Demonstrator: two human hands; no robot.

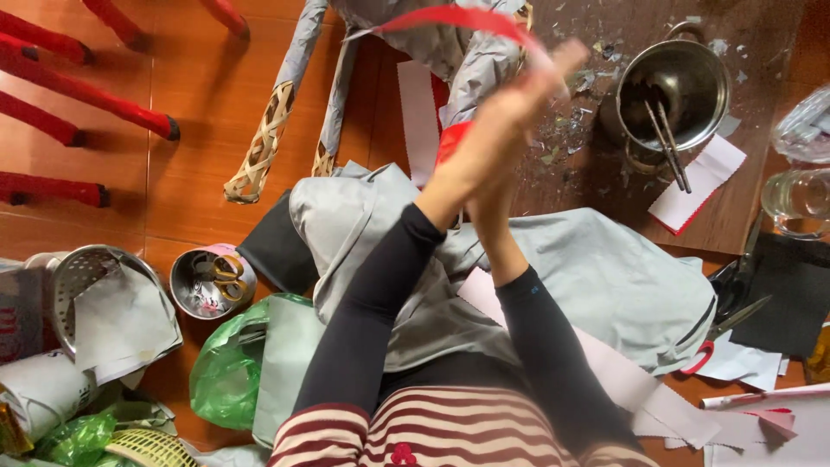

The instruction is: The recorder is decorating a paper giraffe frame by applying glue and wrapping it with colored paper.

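Pressing together near the upper middle of the frame, the two hands are raised palm to palm, and a long strip of red paper (pixel 450 17) is caught between them, curving up and away to the left above the fingers (pixel 553 65). The left hand (pixel 497 130) lies in front, its fingers stretched out flat and blurred; the right hand (pixel 484 203) sits behind it, mostly hidden, so I cannot tell how its fingers curl. A further bit of the red paper shows at the heel of the left hand. Both forearms wear black sleeves that run down to a red-and-white striped top at the bottom middle. Beneath the arms a grey cloth (pixel 605 277) spreads over the lap, with pale pink paper sheets (pixel 622 372) lying partly under it. To the upper right, a steel pot (pixel 683 82) stands on a dark board scattered with paper scraps, with two sticks (pixel 670 143) leaning out of it, and a white card (pixel 700 182) edged in red lies just beside it. Scissors (pixel 735 294) rest at the right edge next to a black sheet. At the left, a small round tin (pixel 212 281) holds another pair of scissors, near a metal colander (pixel 86 277) and a green plastic bag (pixel 229 363). Red chair legs (pixel 78 91) stand on the wooden floor in the upper left.
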